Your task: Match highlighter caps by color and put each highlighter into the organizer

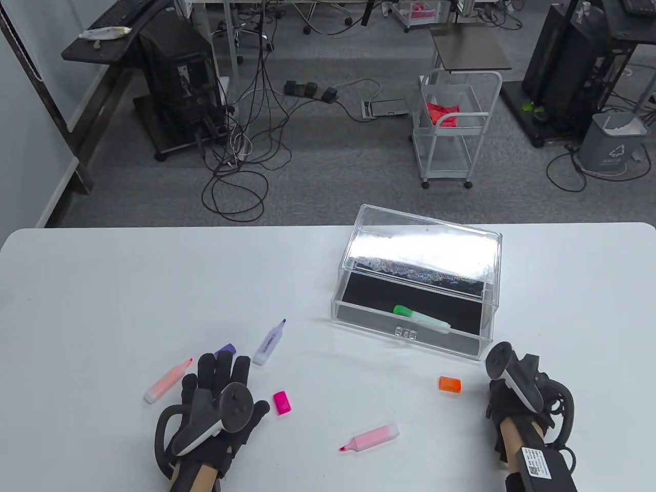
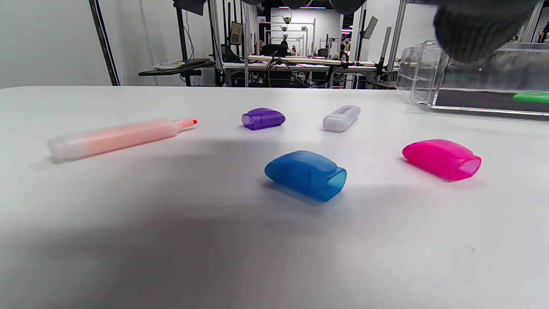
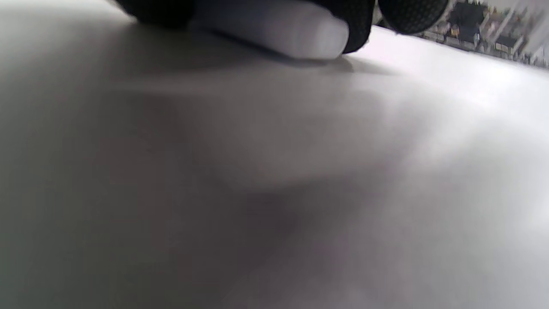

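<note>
Nearby: pink cap [image 1: 282,403] | orange cap [image 1: 450,384] | pink highlighter [image 1: 370,437], uncapped

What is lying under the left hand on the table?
The left wrist view shows a blue cap on the table beneath the left hand. In the table view the hand covers it completely, and partly covers the purple cap.

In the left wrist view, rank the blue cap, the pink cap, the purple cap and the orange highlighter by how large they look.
1. orange highlighter, longest by far
2. blue cap and pink cap: about alike, not ranked
3. purple cap, smallest, though it lies farther from the camera, which may shrink it
</note>
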`<state>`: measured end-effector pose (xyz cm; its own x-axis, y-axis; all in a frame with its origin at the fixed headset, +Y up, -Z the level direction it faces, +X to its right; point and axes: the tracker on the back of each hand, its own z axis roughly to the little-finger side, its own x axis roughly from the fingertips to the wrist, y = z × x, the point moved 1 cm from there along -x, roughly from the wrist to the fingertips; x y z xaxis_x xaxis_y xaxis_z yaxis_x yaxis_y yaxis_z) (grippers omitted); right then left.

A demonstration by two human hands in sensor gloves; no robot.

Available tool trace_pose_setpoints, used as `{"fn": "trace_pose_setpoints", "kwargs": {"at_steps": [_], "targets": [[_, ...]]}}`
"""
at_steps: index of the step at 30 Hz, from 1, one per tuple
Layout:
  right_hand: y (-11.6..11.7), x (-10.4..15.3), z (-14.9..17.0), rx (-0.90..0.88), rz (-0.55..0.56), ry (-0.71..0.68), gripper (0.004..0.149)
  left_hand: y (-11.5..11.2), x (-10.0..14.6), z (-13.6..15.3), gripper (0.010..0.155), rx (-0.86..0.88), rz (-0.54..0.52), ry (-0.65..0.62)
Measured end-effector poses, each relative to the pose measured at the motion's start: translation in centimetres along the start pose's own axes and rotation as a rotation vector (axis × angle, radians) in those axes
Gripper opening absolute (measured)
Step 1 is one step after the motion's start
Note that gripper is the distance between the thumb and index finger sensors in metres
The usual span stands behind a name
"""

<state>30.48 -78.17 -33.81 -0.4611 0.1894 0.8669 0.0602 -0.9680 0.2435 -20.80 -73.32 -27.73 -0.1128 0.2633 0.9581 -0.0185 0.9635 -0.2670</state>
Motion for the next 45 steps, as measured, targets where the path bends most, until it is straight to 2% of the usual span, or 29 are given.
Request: {"fn": "trace_pose_setpoints", "kwargs": {"at_steps": [10,12,14,18,22,32,45], "targets": [[-0.1,0.3,-0.4,0.121,0.013,-0.023,0.051,0.0,0.0,0.1,0.088,0.01,0.002,0.003],[-0.4,0.4,-0.3,0.108,-0.013,-0.032,0.051,0.0,0.0,0.2,0.088,0.012,0.003,0.006],[-1.1,0.7,-0.1,0.057,-0.019,-0.05,0.05,0.0,0.0,0.4,0.088,0.015,0.002,0.008],[-3.7,2.5,0.1,-0.044,0.074,-0.108,0.051,0.0,-0.1,0.7,0.088,0.02,0.003,0.02],[-5.1,4.0,-0.5,-0.037,0.114,-0.167,0.051,0.0,-0.1,0.9,0.088,0.012,0.004,0.031],[-9.2,8.5,-4.9,-0.055,0.252,-0.348,0.05,0.0,-0.1,0.9,0.088,0.016,0.003,0.028],[-11.8,15.1,-13.4,-0.11,0.335,-0.563,0.052,0.0,-0.1,0.9,0.088,0.013,0.0,0.031]]}}
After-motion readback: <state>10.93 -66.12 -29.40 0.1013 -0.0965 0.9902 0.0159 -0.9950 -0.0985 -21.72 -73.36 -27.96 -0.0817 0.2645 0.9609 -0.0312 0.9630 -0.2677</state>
